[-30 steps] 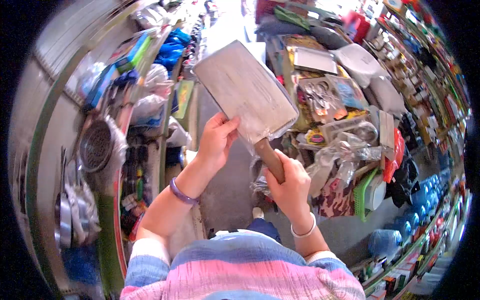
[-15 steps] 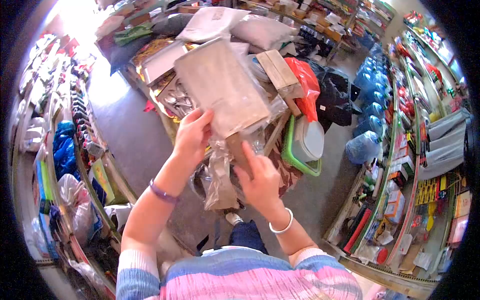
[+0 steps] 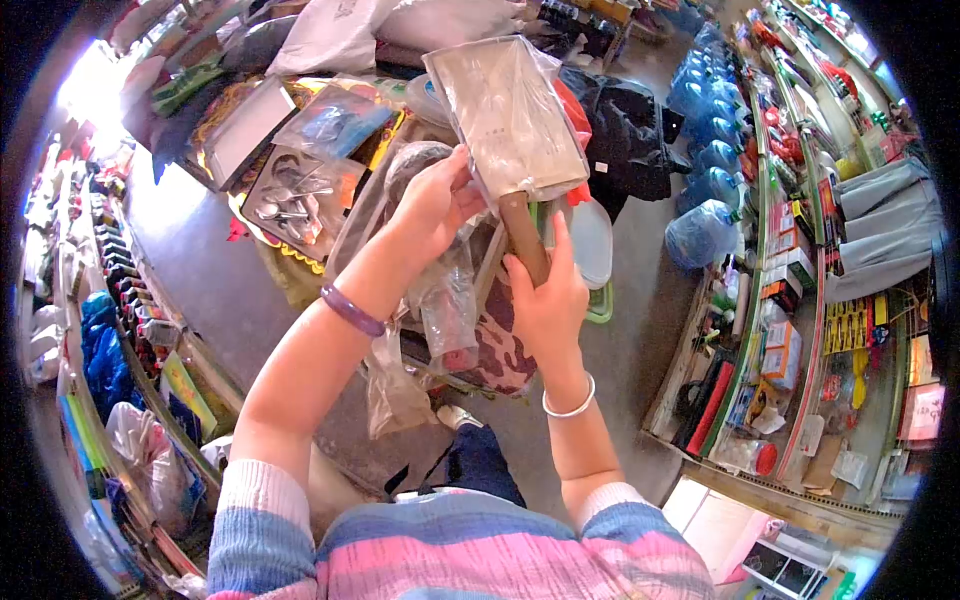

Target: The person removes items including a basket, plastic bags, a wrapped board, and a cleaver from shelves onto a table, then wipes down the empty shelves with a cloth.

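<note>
In front of me I hold what looks like a wrapped cleaver (image 3: 510, 120): a flat rectangular part covered in tan card and clear plastic, with a brown handle (image 3: 524, 238) at its near end. My right hand (image 3: 552, 305) is closed around the handle, the index finger stretched along it. My left hand (image 3: 437, 205) grips the near left edge of the wrapped part. Below my left hand hangs crumpled clear plastic packaging (image 3: 450, 310). Left of that, a tray holds several spoons and other metal cutlery (image 3: 295, 210).
White sacks (image 3: 335, 35) lie behind the display. A green basket (image 3: 600, 303) with a pale lid sits past my right hand. Large blue water bottles (image 3: 705, 235) line the right aisle, beside stocked shelves (image 3: 790, 330). More shelves (image 3: 140, 300) run along the left.
My hands and the wrapped cleaver have shifted right relative to the display, and the cleaver is tilted differently. The view has turned, showing more of the cutlery tray. Both hands keep their hold.
</note>
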Tool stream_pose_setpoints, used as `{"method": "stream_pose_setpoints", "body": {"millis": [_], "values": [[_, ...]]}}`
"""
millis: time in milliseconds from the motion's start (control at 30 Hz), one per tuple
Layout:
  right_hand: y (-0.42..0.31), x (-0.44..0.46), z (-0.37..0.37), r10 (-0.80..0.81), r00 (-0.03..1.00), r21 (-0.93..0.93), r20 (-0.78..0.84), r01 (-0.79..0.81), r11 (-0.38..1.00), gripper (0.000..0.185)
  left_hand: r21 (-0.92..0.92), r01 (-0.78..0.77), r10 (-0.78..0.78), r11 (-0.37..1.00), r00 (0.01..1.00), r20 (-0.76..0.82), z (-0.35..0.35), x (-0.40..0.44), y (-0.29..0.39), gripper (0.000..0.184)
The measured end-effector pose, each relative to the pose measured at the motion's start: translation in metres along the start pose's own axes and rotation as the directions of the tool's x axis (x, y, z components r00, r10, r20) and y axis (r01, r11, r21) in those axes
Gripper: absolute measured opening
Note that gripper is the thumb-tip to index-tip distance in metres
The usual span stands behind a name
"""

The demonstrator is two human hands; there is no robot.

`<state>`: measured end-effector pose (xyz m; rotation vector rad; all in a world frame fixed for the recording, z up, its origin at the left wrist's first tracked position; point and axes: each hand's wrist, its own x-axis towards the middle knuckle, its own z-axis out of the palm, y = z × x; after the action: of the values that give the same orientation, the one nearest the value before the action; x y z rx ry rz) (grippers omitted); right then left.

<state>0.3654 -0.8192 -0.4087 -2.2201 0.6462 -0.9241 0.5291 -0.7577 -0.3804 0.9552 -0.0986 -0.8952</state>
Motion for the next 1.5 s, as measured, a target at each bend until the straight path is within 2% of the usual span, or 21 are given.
{"method": "stream_pose_setpoints", "body": {"millis": [33,133,167,200,233,267,333,400,467,567,700,767,900,1000,1167,1300,1400,1467,1500], "values": [[0.005,0.005,0.003,-0.018,1.0,-0.025,-0.013,0.018,1.0,0.065,-0.005,0.002,-0.002,1.0,1.0,0.005,-0.005,0.004,-0.004,0.034],[0.024,0.022,0.019,-0.085,0.995,-0.082,-0.053,0.08,0.993,0.061,0.317,-0.115,0.15,0.941,0.985,-0.089,-0.01,-0.004,-0.016,0.044],[0.03,0.031,0.026,-0.112,0.992,-0.092,-0.065,0.106,0.99,0.06,0.434,-0.151,0.202,0.888,0.977,-0.072,-0.01,-0.015,-0.016,0.053],[0.036,0.039,0.033,-0.141,0.987,-0.102,-0.078,0.132,0.986,0.059,0.509,-0.184,0.218,0.841,0.976,-0.007,-0.012,-0.024,-0.019,0.052],[0.04,0.049,0.038,-0.075,0.997,-0.105,-0.035,0.071,0.992,0.055,0.576,-0.219,0.229,0.787,0.972,0.058,-0.015,-0.032,-0.022,0.051],[0.047,0.058,0.047,-0.09,0.995,-0.117,-0.034,0.086,0.989,0.055,0.636,-0.259,0.236,0.727,0.964,0.122,-0.017,-0.042,-0.024,0.05],[0.063,0.076,0.067,-0.128,0.991,-0.139,-0.036,0.122,0.983,0.054,0.58,-0.273,0.205,0.768,0.962,0.181,-0.018,-0.064,-0.035,0.044],[0.072,0.089,0.08,-0.114,0.993,-0.158,-0.023,0.109,0.981,0.048,0.673,-0.263,0.139,0.692,0.962,0.234,-0.024,-0.079,-0.042,0.037],[0.081,0.1,0.094,-0.053,0.998,-0.197,0.019,0.055,0.979,0.046,0.637,-0.193,0.068,0.746,0.974,0.215,-0.025,-0.098,-0.043,0.035],[0.091,0.107,0.107,-0.009,0.999,-0.204,0.045,0.018,0.979,0.042,0.65,-0.178,0.057,0.738,0.978,0.203,-0.034,-0.117,-0.04,0.031],[0.091,0.108,0.113,0.062,0.993,-0.275,0.105,-0.031,0.961,0.042,0.579,-0.134,0.05,0.805,0.986,0.159,-0.04,-0.132,-0.034,0.027],[0.094,0.107,0.117,0.005,0.992,-0.338,0.128,0.039,0.94,0.042,0.576,-0.172,0.079,0.799,0.98,0.182,-0.047,-0.135,-0.037,0.027],[0.097,0.104,0.121,-0.102,0.985,-0.544,0.137,0.161,0.824,0.044,0.522,-0.123,0.046,0.844,0.986,0.157,-0.049,-0.147,-0.04,0.025],[0.091,0.105,0.115,-0.125,0.975,-0.553,0.181,0.206,0.807,0.045,0.495,-0.15,0.085,0.856,0.985,0.151,-0.049,-0.159,-0.041,0.023],[0.094,0.105,0.119,-0.072,0.95,-0.601,0.304,0.25,0.759,0.049,0.511,-0.155,0.103,0.845,0.986,0.13,-0.058,-0.177,-0.037,0.024],[0.091,0.104,0.114,-0.06,0.942,-0.624,0.329,0.264,0.736,0.05,0.503,-0.194,0.166,0.842,0.981,0.101,-0.064,-0.203,-0.033,0.023],[0.084,0.107,0.1,-0.2,0.952,-0.557,0.23,0.297,0.775,0.043,0.553,-0.262,0.257,0.791,0.962,0.088,-0.076,-0.22,-0.035,0.022],[0.079,0.112,0.093,-0.44,0.896,-0.47,0.057,0.413,0.78,0.033,0.643,-0.316,0.348,0.697,0.934,0.082,-0.084,-0.237,-0.036,0.022],[0.05,0.11,0.078,-0.497,0.867,-0.381,0.019,0.466,0.798,0.031,0.69,-0.303,0.361,0.658,0.93,0.063,-0.085,-0.248,-0.034,0.023]]}}
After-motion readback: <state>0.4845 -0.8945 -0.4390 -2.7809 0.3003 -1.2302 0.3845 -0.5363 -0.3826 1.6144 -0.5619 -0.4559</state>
